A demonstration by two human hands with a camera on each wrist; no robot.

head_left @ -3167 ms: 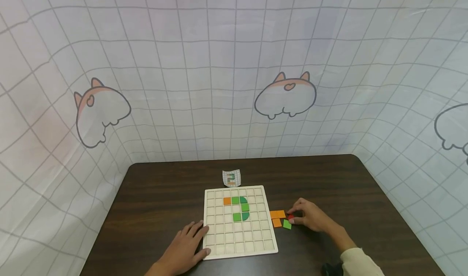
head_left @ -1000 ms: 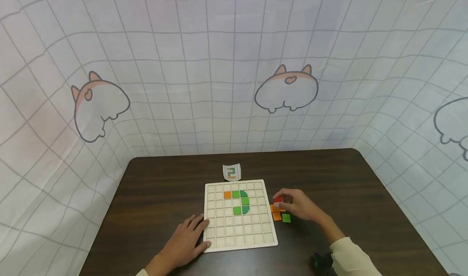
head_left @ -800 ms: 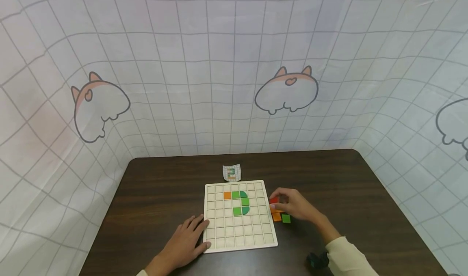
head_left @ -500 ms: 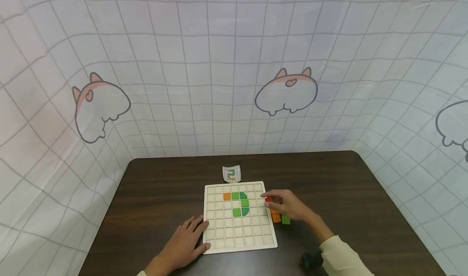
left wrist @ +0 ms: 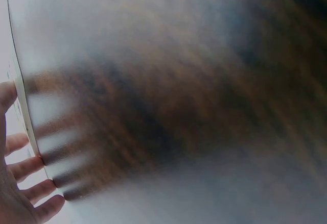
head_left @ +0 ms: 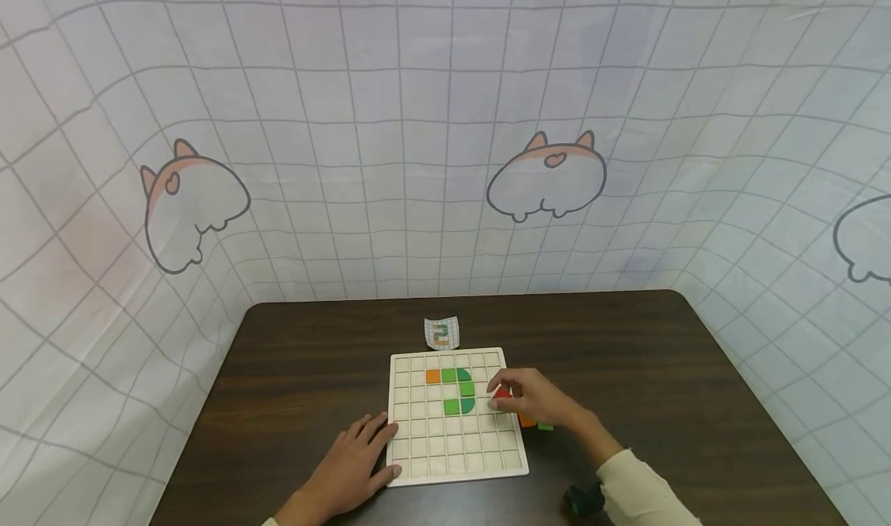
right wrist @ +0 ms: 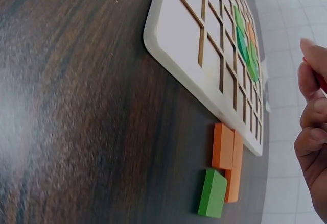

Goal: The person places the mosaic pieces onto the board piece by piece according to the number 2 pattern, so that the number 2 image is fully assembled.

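Note:
A cream grid board (head_left: 455,460) lies on the dark table, with an orange square tile (head_left: 433,376), several green square tiles (head_left: 452,407) and rounded dark green tiles (head_left: 468,406) set in its upper cells. My left hand (head_left: 351,464) rests at the board's left edge, fingers spread and straight, fingertips on the rim. Over the board's right side my right hand (head_left: 532,397) pinches a red tile (head_left: 501,393) between thumb and fingers. In the right wrist view the right hand (right wrist: 314,117) covers most of that tile.
Loose orange tiles (right wrist: 223,146) and a green tile (right wrist: 212,193) lie by the board's right edge. Behind the board sits a small paper card (head_left: 442,333) with a coloured grid pattern. A black object (head_left: 583,500) is near the right forearm. A white grid-patterned curtain (head_left: 390,186) surrounds the table.
My right hand has picked up the red tile from beside the loose tiles and carried it left, over the board's right side. The left hand stays at the board's edge.

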